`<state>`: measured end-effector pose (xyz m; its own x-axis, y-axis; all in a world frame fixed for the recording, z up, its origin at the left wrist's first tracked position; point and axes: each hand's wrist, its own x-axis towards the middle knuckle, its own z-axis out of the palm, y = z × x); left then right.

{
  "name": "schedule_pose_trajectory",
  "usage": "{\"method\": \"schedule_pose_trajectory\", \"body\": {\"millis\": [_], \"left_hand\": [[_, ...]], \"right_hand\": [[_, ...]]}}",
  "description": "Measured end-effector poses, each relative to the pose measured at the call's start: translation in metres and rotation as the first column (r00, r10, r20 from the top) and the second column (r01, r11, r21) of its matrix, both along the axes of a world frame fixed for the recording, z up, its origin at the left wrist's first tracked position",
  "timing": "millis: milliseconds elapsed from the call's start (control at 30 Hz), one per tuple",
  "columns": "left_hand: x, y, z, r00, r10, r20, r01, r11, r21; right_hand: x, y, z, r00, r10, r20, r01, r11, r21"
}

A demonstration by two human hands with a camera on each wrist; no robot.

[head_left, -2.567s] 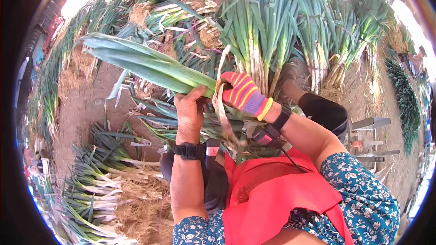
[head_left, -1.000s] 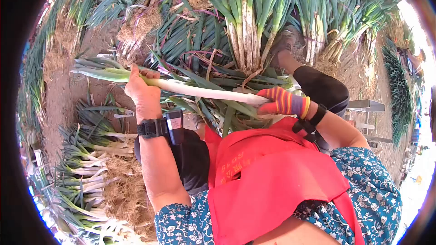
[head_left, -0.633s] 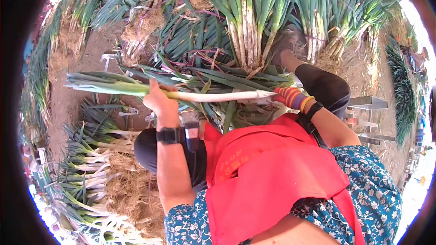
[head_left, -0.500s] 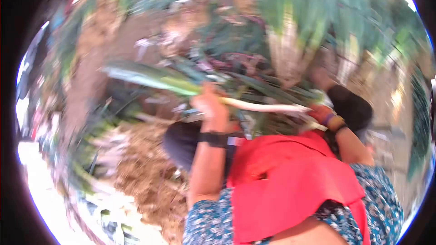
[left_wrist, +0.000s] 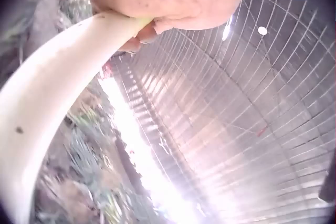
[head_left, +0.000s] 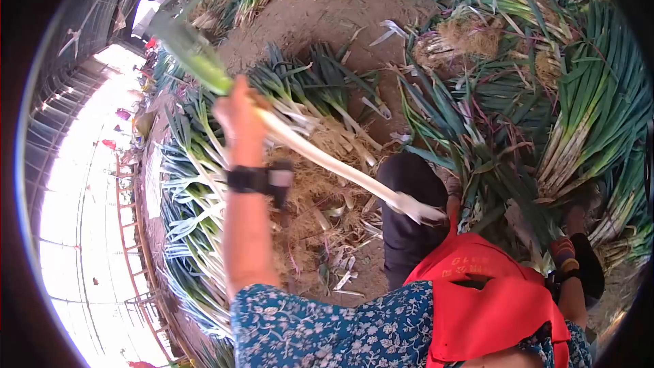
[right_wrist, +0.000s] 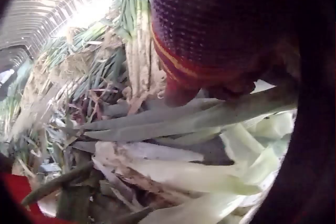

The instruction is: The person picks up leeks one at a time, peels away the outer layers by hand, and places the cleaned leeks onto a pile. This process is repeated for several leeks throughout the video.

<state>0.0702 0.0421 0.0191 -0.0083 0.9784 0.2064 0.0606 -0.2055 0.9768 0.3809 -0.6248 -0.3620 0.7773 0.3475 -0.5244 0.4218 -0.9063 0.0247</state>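
My bare left hand (head_left: pixel 238 116) grips a single leek (head_left: pixel 327 163) where its green meets the white stalk. The leek slants across the head view, with blurred green leaves at upper left and the white root end over the person's dark-trousered knee (head_left: pixel 412 221). Up close, the left wrist view has the pale stalk (left_wrist: pixel 52 77) running out from the curled fingers. My right hand (head_left: pixel 563 253), in a striped knit glove, is low at the right, apart from this leek. In the right wrist view it hovers close over stripped leek leaves (right_wrist: pixel 194 121); I cannot tell whether it holds one.
A row of leeks (head_left: pixel 204 232) lies on the ground at left, roots (head_left: pixel 313 177) inward. Tied leek bundles (head_left: pixel 586 109) and loose leaves (head_left: pixel 490 184) crowd the right. Bare soil (head_left: pixel 306 24) shows at the back. A red apron (head_left: pixel 497 313) covers the lap.
The head view has turned to the left. My right hand has let go of the leek's root end and is now down at the right. The left hand has carried the leek leftward.
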Motion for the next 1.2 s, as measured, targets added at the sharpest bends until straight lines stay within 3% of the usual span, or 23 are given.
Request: {"method": "schedule_pose_trajectory", "body": {"millis": [33, 67, 100, 133, 167, 233, 300, 367, 400, 433, 467, 533, 600, 667, 700, 767, 800, 900, 967, 1033, 1100, 1167, 1200], "left_hand": [[-0.037, 0.047, 0.004, 0.995, -0.019, 0.099, 0.019, 1.0, -0.002], [-0.08, 0.098, 0.007, 0.995, 0.004, 0.103, -0.002, 1.0, -0.012], [-0.119, 0.137, 0.016, 0.991, 0.116, 0.07, -0.117, 0.993, 0.006], [-0.156, 0.15, 0.028, 0.99, 0.144, -0.011, -0.142, 0.984, 0.11], [-0.193, 0.174, 0.049, 0.917, 0.355, -0.179, -0.337, 0.933, 0.124], [-0.236, 0.181, 0.069, 0.815, 0.515, -0.265, -0.426, 0.843, 0.328], [-0.219, 0.184, 0.064, 0.8, 0.514, -0.31, -0.308, 0.795, 0.523], [-0.145, 0.152, 0.033, 0.966, 0.012, -0.26, 0.061, 0.96, 0.273], [-0.097, 0.124, 0.011, 0.935, -0.175, -0.308, 0.231, 0.961, 0.155], [-0.042, 0.092, -0.015, 0.864, -0.384, -0.326, 0.416, 0.909, 0.03], [0.011, 0.051, -0.038, 0.826, -0.508, -0.244, 0.506, 0.859, -0.077], [0.118, -0.036, -0.089, 0.7, -0.689, -0.188, 0.658, 0.724, -0.205], [0.15, -0.087, -0.127, 0.569, -0.798, -0.2, 0.76, 0.603, -0.242], [0.158, -0.142, -0.129, 0.543, -0.725, -0.424, 0.734, 0.655, -0.18], [0.151, -0.149, -0.139, 0.604, -0.697, -0.386, 0.707, 0.692, -0.144], [0.126, -0.165, -0.15, 0.746, -0.649, -0.151, 0.637, 0.761, -0.124], [0.106, -0.169, -0.151, 0.78, -0.582, -0.23, 0.579, 0.811, -0.085], [0.031, -0.147, -0.183, 0.889, -0.328, -0.32, 0.305, 0.945, -0.121], [-0.038, -0.112, -0.224, 0.924, 0.018, -0.382, -0.036, 0.999, -0.04], [-0.101, -0.085, -0.237, 0.952, 0.279, -0.123, -0.303, 0.91, -0.282], [-0.173, -0.049, -0.267, 0.848, 0.527, -0.061, -0.502, 0.761, -0.411], [-0.188, -0.038, -0.234, 0.715, 0.695, 0.075, -0.589, 0.656, -0.472], [-0.201, -0.026, -0.225, 0.762, 0.645, 0.063, -0.546, 0.691, -0.474]], "right_hand": [[0.001, 0.01, 0.004, 0.992, 0.118, -0.037, -0.118, 0.993, 0.004], [-0.002, 0.029, 0.005, 0.983, -0.118, -0.138, 0.126, 0.991, 0.048], [-0.011, 0.054, 0.033, 0.982, -0.126, -0.138, 0.133, 0.99, 0.045], [-0.026, 0.082, 0.072, 0.986, 0.015, -0.167, -0.016, 1.0, 0.001], [-0.032, 0.096, 0.092, 0.967, 0.153, -0.203, -0.164, 0.986, -0.039], [-0.025, 0.093, 0.069, 0.967, 0.232, -0.101, -0.228, 0.972, 0.048], [-0.031, 0.095, 0.05, 0.966, 0.249, -0.069, -0.234, 0.957, 0.169], [-0.036, 0.133, 0.061, 0.948, 0.201, -0.245, -0.15, 0.966, 0.21], [-0.038, 0.154, 0.071, 0.901, 0.221, -0.374, -0.17, 0.972, 0.164], [-0.036, 0.145, 0.03, 0.889, 0.247, -0.386, -0.105, 0.93, 0.353], [-0.042, 0.16, 0.023, 0.903, 0.308, -0.298, -0.275, 0.95, 0.151], [-0.055, 0.154, 0.026, 0.865, 0.474, -0.165, -0.31, 0.763, 0.567], [-0.059, 0.15, 0.043, 0.878, 0.42, -0.229, -0.253, 0.814, 0.523], [-0.059, 0.156, 0.029, 0.889, 0.419, -0.182, -0.281, 0.815, 0.507], [-0.057, 0.159, 0.042, 0.899, 0.323, -0.295, -0.118, 0.828, 0.548], [-0.046, 0.133, 0.013, 0.899, 0.255, -0.355, -0.105, 0.914, 0.391], [-0.042, 0.118, -0.001, 0.906, 0.232, -0.354, -0.094, 0.925, 0.368], [-0.033, 0.099, -0.026, 0.913, 0.239, -0.331, -0.13, 0.939, 0.319], [-0.027, 0.108, -0.033, 0.902, 0.308, -0.301, -0.176, 0.902, 0.395], [-0.027, 0.135, -0.02, 0.885, 0.385, -0.26, -0.276, 0.886, 0.373], [-0.031, 0.159, -0.003, 0.864, 0.45, -0.226, -0.363, 0.867, 0.341], [-0.033, 0.183, 0.007, 0.859, 0.481, -0.177, -0.376, 0.827, 0.419], [-0.031, 0.193, 0.01, 0.859, 0.486, -0.162, -0.386, 0.823, 0.416]]}}
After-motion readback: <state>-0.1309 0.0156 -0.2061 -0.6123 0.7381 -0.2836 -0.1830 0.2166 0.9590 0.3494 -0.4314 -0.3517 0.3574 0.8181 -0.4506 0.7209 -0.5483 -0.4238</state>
